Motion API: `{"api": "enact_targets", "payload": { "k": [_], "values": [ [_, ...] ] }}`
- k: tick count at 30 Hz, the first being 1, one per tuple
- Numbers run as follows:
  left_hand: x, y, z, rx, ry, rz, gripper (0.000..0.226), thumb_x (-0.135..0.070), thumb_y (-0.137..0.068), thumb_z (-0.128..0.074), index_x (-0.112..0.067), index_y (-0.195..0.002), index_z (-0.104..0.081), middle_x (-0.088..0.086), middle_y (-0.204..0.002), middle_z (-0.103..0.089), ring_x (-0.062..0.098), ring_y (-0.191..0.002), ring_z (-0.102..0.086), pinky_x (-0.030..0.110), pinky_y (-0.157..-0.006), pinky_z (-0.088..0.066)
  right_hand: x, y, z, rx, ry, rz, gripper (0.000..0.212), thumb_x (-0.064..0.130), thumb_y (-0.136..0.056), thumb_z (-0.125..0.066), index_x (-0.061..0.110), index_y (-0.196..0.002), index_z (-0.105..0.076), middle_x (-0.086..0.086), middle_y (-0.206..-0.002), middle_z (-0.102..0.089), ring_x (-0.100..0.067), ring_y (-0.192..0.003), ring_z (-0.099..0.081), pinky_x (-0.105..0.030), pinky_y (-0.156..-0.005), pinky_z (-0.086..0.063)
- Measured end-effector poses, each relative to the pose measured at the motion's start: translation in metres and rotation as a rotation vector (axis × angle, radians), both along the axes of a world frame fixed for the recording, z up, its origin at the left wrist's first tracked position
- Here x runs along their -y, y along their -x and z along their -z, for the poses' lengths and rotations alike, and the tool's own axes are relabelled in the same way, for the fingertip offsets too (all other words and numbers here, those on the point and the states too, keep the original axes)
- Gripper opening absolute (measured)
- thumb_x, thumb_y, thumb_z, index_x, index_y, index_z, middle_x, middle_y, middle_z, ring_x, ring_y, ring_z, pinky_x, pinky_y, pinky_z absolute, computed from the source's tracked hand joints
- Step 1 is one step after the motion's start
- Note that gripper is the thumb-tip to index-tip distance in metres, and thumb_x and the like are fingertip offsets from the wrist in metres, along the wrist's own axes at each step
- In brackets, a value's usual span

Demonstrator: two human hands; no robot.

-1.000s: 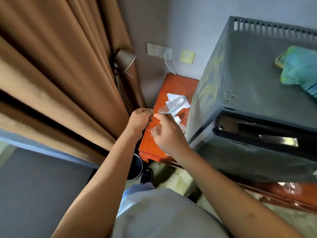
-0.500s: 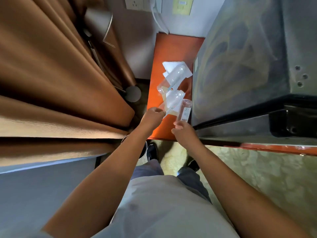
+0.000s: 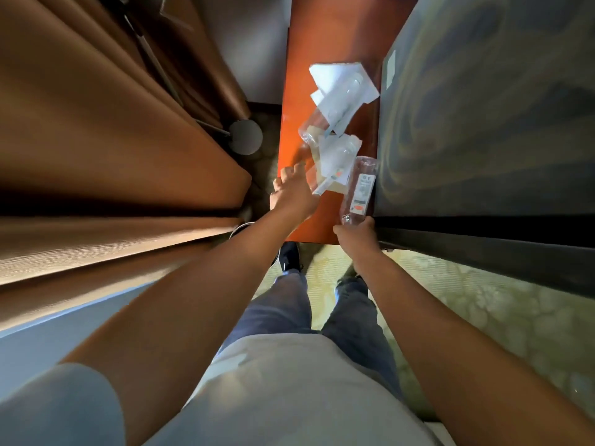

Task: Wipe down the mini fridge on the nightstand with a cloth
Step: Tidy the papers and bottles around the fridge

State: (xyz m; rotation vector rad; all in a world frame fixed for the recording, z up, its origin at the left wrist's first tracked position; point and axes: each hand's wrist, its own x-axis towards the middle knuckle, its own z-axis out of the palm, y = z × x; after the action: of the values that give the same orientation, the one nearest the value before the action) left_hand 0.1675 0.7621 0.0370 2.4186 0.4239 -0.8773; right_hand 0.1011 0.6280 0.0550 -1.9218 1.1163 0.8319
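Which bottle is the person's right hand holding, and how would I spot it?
Find the orange nightstand beside the dark mini fridge. Along the fridge's side, nearest the person, stands a clear bottle, its top gripped by the right hand. Unlike the paper-wrapped plastic items beside it, it bears a printed label with an orange mark.

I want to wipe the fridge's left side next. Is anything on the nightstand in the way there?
Yes. A clear bottle, gripped by the right hand, stands right beside the mini fridge. White packets lie on the nightstand near that side; the left hand reaches toward them.
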Motion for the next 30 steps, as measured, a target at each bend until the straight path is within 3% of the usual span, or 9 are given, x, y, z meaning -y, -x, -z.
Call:
{"api": "enact_targets", "payload": {
  "k": [6, 12, 14, 24, 27, 30],
  "values": [
    [0.010, -0.004, 0.013, 0.053, -0.023, 0.033, 0.079, -0.039, -0.089, -0.069, -0.030, -0.154, -0.024, 0.005, -0.152, -0.029, 0.035, -0.141, -0.031, 0.052, -0.109, -0.040, 0.000, -0.009, 0.025, -0.039, 0.049, 0.037, 0.075, 0.039, -0.086, -0.068, 0.013, -0.143, -0.027, -0.014, -0.136, -0.046, -0.032, -0.116, -0.054, -0.045, -0.095, -0.051],
    [0.014, 0.006, 0.008, 0.123, 0.049, -0.016, 0.079, -0.034, -0.090, -0.069, -0.031, -0.155, -0.025, 0.003, -0.150, -0.032, 0.032, -0.141, -0.031, 0.051, -0.110, -0.040, 0.011, -0.012, 0.041, -0.004, 0.026, 0.048, 0.053, 0.032, -0.098, -0.058, 0.008, -0.140, -0.036, -0.010, -0.131, -0.051, -0.028, -0.109, -0.054, -0.029, -0.080, -0.039],
    [0.014, 0.008, 0.005, 0.146, 0.063, -0.026, 0.077, -0.032, -0.090, -0.069, -0.032, -0.155, -0.027, 0.002, -0.148, -0.034, 0.030, -0.139, -0.033, 0.049, -0.108, -0.041, 0.012, -0.008, 0.041, -0.026, 0.020, 0.030, 0.050, 0.036, -0.098, -0.057, 0.008, -0.134, -0.036, -0.004, -0.124, -0.052, -0.023, -0.101, -0.052, -0.030, -0.075, -0.038],
    [0.017, 0.036, -0.023, 0.151, 0.041, -0.082, 0.064, -0.038, -0.096, -0.059, -0.030, -0.154, -0.033, 0.002, -0.155, -0.031, 0.030, -0.142, -0.030, 0.047, -0.109, -0.043, 0.005, 0.026, 0.012, 0.065, -0.031, 0.006, 0.052, 0.037, -0.094, -0.062, 0.007, -0.131, -0.040, -0.008, -0.129, -0.057, -0.025, -0.108, -0.058, -0.034, -0.086, -0.045],
    [0.021, 0.056, -0.033, 0.205, 0.045, -0.116, 0.059, -0.047, -0.097, -0.056, -0.026, -0.150, -0.041, 0.005, -0.151, -0.038, 0.030, -0.140, -0.034, 0.045, -0.108, -0.041, 0.005, 0.038, 0.002, 0.128, -0.062, -0.029, 0.049, 0.038, -0.092, -0.062, 0.008, -0.126, -0.044, -0.010, -0.124, -0.059, -0.027, -0.108, -0.061, -0.036, -0.087, -0.049],
    [0.028, 0.076, -0.043, 0.195, 0.172, -0.166, 0.061, -0.052, -0.098, -0.054, -0.021, -0.149, -0.043, 0.007, -0.145, -0.054, 0.029, -0.132, -0.050, 0.043, -0.104, -0.047, 0.004, 0.051, -0.010, 0.185, -0.136, -0.088, 0.050, 0.039, -0.089, -0.067, 0.006, -0.122, -0.049, -0.013, -0.116, -0.065, -0.027, -0.102, -0.065, -0.039, -0.089, -0.053]
  ]
}}
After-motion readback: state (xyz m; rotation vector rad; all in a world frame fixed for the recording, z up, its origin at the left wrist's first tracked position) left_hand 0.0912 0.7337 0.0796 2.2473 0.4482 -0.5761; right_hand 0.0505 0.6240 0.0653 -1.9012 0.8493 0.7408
